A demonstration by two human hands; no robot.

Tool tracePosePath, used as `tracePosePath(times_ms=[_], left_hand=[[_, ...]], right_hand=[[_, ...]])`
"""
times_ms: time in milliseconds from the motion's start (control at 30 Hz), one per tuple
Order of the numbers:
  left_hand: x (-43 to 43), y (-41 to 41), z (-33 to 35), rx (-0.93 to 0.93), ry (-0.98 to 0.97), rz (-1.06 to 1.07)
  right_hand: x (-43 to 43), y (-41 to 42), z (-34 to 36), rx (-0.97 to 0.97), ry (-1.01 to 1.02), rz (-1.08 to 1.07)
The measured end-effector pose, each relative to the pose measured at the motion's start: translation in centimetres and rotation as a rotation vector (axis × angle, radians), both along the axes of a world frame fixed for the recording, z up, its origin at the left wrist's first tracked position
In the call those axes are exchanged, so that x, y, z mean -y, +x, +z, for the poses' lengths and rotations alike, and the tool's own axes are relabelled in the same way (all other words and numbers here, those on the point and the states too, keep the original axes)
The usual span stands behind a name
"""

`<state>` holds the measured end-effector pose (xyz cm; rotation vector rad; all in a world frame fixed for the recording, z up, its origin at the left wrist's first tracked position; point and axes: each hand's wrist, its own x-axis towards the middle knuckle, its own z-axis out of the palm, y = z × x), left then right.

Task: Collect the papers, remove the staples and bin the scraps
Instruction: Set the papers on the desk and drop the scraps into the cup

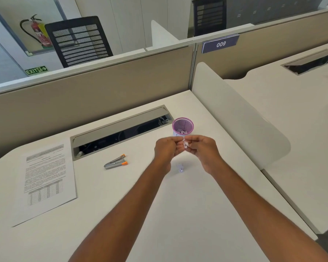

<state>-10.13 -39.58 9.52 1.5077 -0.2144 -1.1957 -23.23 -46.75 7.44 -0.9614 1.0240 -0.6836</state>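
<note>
Both hands meet above the white worktop, just on the near side of a small purple mesh bin. The left hand and the right hand each have their grip pinched together on the same small white paper scrap, which is held between the fingertips of both hands. More white scraps lie inside the bin. On the worktop below the hands, between the two wrists, sits a tiny pale heap, too blurred to tell what it is. To the left, the staple remover with orange tips lies flat, near the open cable tray. Further left, a printed paper sheet rests flat near the worktop's left edge, well apart from the hands.
</note>
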Motion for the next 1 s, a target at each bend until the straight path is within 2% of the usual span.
tracePosePath(times_ms=[233,400,700,867,1000], left_hand=[[3.5,1.8,4.1,0.062,-0.053,-0.011],[4.3,2.5,4.7,0.096,-0.032,-0.094],[3.9,2.4,5.8,0.096,-0.022,-0.139],[3.0,2.9,4.8,0.173,-0.089,-0.118],[-0.2,3.0,2.2,0.213,-0.113,-0.130]], right_hand=[[3.6,2.4,3.7,-0.028,-0.043,-0.051],[5.1,3.7,3.6,-0.020,0.087,-0.118],[5.1,3.7,3.3,-0.180,-0.090,-0.072],[3.2,2.5,4.4,-0.089,-0.165,-0.046],[1.2,0.7,2.7,-0.081,-0.172,0.074]])
